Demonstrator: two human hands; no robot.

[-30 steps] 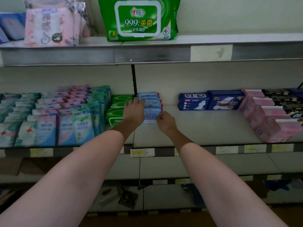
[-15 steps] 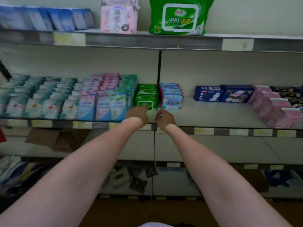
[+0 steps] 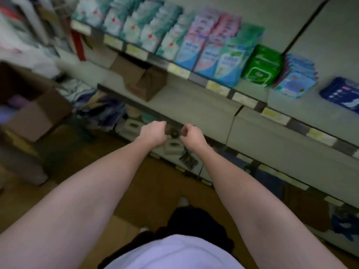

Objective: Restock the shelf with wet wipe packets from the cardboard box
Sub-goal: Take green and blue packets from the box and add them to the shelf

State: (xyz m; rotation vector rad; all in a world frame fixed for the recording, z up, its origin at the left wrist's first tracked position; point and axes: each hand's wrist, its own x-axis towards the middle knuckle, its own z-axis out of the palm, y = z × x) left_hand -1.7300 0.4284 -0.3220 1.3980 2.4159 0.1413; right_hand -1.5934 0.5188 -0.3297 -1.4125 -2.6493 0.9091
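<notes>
Head view, frame tilted and motion-blurred. Left hand (image 3: 153, 133) and right hand (image 3: 192, 135) sit side by side at frame centre, fingers curled loosely inward, nothing held in either; both hang in front of the lower grey shelf edge, apart from any stock.

Grey metal shelf (image 3: 250, 102) runs diagonally from upper left to right edge. On it: rows of blue, pink and teal wet wipe packets (image 3: 206, 55), a green flat pack (image 3: 260, 66), and a stack of light-blue packets (image 3: 295, 78) just beside it.

Open brown cardboard box (image 3: 29, 111) at left edge, with purple contents, too blurred to identify.

Step in hand, as judged: returning to the box for more. Best done by turning fully left, reaching into the box with both hands, and taking a squared handful.

Half a second ago both hands were at the shelf lip below the green pack; since then they have dropped away and the view has swung down-left.
</notes>
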